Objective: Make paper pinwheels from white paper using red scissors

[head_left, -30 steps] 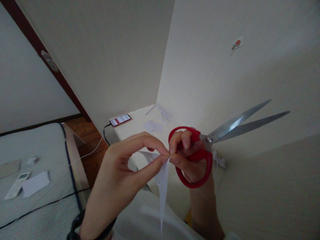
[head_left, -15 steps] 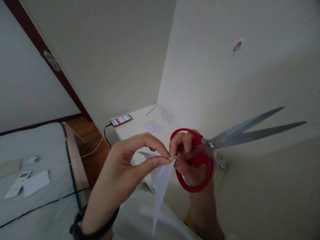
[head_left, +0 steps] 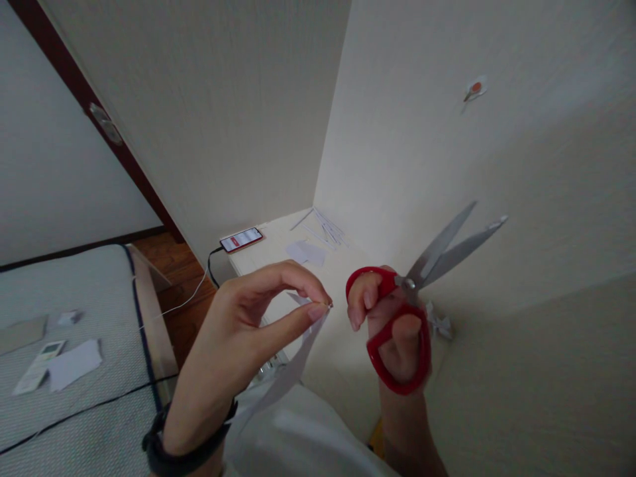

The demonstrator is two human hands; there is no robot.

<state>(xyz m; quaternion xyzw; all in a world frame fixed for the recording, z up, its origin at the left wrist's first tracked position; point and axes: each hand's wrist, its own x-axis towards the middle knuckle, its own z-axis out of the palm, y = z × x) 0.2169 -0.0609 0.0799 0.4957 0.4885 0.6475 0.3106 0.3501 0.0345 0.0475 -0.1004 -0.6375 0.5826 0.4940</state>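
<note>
I am pinching a narrow white paper strip (head_left: 293,361) between the thumb and forefinger of my left hand (head_left: 238,338). The pinch is closing on the strip's upper end, and the rest is trailing down and to my left, toward my wrist, where a dark wristband (head_left: 173,447) is sitting. The remaining fingers of that hand are curling loosely above the pinch.

My right hand (head_left: 392,331) is gripping a pair of red-handled scissors (head_left: 407,298), with fingers passing through the red loops. The steel blades are standing partly apart and pointing up and to the right, against the pale wall. The scissors are sitting just beside the pinched end of the strip, not touching it; a small gap is showing between my two hands.

Behind my hands a white table (head_left: 268,255) is standing in the corner of the room. It is carrying a smartphone (head_left: 241,238) with a lit screen and a cable running off its edge, some thin white paper strips (head_left: 322,226) and a few small paper pieces (head_left: 305,252). To my far left a remote control (head_left: 37,368) and a paper scrap (head_left: 74,363) are lying on a grey mattress (head_left: 74,397).
</note>
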